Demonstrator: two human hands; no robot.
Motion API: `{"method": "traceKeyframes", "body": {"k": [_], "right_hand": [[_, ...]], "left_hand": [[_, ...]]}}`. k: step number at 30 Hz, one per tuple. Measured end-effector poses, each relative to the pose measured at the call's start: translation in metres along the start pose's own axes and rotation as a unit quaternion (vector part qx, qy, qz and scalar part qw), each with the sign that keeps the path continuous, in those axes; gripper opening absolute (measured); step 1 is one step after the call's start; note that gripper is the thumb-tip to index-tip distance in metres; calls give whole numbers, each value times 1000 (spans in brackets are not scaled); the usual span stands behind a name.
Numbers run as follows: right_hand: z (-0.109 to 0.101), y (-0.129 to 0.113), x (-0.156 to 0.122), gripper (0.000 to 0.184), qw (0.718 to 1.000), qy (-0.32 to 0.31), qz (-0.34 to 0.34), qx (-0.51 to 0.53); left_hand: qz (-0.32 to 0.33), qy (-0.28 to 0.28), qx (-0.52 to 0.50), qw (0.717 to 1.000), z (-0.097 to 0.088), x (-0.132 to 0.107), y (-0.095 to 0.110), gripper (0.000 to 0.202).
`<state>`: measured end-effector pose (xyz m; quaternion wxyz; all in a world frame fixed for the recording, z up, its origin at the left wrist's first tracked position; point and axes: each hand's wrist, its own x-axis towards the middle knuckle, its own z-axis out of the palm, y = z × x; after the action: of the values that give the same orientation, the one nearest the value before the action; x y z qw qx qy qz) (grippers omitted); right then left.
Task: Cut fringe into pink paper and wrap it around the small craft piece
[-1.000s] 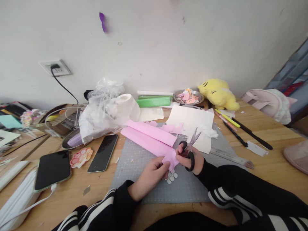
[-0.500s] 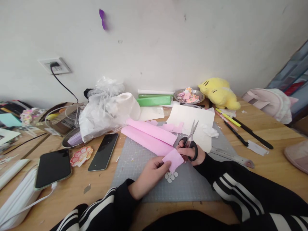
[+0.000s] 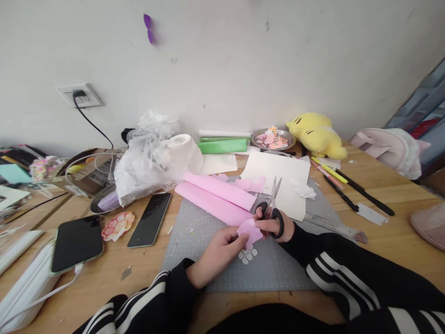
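Between thumb and fingers, my left hand (image 3: 222, 248) pinches a small piece of pink paper (image 3: 249, 233), whose edge looks bent. My right hand (image 3: 276, 226) has its fingers in the black handles of a pair of scissors (image 3: 274, 197); the blades point away from me, slightly apart. Fingertips of the right hand also touch the paper's right edge. Just behind the hands lies a rolled sheet of pink paper (image 3: 215, 197). Several small white round pieces (image 3: 246, 255) lie on the grey cutting mat (image 3: 278, 273) below the pink piece.
White paper (image 3: 288, 171) and a metal ruler (image 3: 333, 226) lie right of the roll. Farther back are a metal dish (image 3: 292, 141) of cutouts and a yellow plush toy (image 3: 320, 134). Pens (image 3: 328, 169) lie right; two phones (image 3: 151, 220) and a plastic bag (image 3: 135, 171) are left.
The pink piece has changed from a flat square to a bent, uneven shape. My right hand has shifted slightly left and down with the scissors, its fingers now at the paper's edge.
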<state>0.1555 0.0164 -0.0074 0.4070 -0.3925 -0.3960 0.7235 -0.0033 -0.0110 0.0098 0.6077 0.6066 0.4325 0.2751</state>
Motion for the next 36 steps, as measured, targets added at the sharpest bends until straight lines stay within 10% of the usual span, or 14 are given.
{"method": "traceKeyframes", "body": {"k": [6,11,18,29,32,36], "right_hand": [[-15,-12,-1,34,984,6,-37,-174],[-47,-36,-2,30,803,216,-128,-541],[-65,-45,0,36,704,256,-68,-659],[-56,-46,-8,26,638,243,-63,-728],[-33,-35,-14,26,673,155,-134,-711],[4,-5,-27,47,718,-5,-60,-693]], "left_hand": [[5,18,18,1000,-2,1,-2,29],[0,36,6,999,-1,1,-2,30],[-6,92,-71,993,-2,4,-7,28],[20,98,-92,991,-3,6,-5,22],[19,110,-82,990,-3,7,-7,22],[21,125,-86,988,-3,8,-9,23]]}}
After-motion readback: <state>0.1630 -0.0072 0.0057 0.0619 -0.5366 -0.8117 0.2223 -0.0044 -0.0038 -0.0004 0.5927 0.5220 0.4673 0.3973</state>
